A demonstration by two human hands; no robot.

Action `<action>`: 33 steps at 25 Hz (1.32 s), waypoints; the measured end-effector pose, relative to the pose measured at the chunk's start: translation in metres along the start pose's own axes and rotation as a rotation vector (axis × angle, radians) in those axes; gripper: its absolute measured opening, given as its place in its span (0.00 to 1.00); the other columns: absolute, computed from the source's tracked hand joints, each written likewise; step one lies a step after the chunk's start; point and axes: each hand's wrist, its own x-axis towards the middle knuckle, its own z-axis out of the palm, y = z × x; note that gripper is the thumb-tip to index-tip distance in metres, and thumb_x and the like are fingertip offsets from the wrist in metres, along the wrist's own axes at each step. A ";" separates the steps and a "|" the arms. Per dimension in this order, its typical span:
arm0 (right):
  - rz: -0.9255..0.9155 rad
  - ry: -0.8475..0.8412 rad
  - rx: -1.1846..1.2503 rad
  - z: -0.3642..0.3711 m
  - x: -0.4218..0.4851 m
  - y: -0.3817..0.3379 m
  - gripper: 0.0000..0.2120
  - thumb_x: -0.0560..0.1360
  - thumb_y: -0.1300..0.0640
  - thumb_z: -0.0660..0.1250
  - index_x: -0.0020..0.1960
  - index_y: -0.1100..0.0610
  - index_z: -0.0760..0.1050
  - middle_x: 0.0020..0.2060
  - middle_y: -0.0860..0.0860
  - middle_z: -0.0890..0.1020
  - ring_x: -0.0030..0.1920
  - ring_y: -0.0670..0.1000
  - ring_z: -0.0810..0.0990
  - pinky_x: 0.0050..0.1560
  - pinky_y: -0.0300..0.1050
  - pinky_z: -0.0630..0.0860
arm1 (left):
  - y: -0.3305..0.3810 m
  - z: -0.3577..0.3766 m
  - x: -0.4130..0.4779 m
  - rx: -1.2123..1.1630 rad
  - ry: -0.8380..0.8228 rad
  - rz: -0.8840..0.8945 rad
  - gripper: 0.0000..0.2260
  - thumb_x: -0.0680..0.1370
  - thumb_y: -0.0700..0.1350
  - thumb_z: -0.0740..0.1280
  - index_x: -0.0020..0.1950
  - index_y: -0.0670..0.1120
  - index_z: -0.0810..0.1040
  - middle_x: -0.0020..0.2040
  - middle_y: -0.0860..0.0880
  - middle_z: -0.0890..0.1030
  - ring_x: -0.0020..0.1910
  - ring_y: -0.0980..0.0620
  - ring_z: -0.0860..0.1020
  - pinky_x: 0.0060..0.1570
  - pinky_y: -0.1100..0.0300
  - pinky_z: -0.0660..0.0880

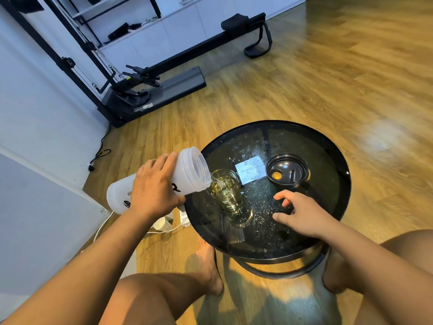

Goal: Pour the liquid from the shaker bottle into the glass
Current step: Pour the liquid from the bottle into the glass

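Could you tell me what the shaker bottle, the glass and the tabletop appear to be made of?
Shaker bottle: frosted translucent plastic, likely; cloudy matte wall, moulded threads. Glass: clear glass, seemingly; liquid shows through. Tabletop: dark glossy glass, probably; it mirrors light.

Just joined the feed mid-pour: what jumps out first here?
The left hand tips a lidless white shaker bottle over the glass on the round black table, a thin stream running in. The right hand rests open beside the glass; the black lid lies upturned behind it.

Bare forearms, no sleeves; bare knees; bare feet, no shoes
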 end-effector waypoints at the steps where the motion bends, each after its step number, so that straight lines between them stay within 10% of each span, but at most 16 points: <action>1: 0.001 0.001 -0.001 0.000 0.000 0.000 0.21 0.71 0.45 0.71 0.62 0.44 0.71 0.50 0.46 0.74 0.42 0.44 0.76 0.44 0.41 0.70 | 0.000 0.000 0.000 -0.002 -0.001 -0.001 0.48 0.57 0.48 0.84 0.74 0.44 0.69 0.63 0.43 0.78 0.57 0.38 0.75 0.55 0.41 0.73; 33: -0.003 0.002 -0.002 0.000 0.000 -0.001 0.22 0.71 0.45 0.71 0.62 0.43 0.71 0.50 0.46 0.74 0.42 0.42 0.74 0.45 0.42 0.69 | -0.005 0.001 0.001 0.001 0.027 0.020 0.47 0.58 0.50 0.84 0.73 0.45 0.69 0.63 0.44 0.78 0.57 0.39 0.75 0.54 0.41 0.73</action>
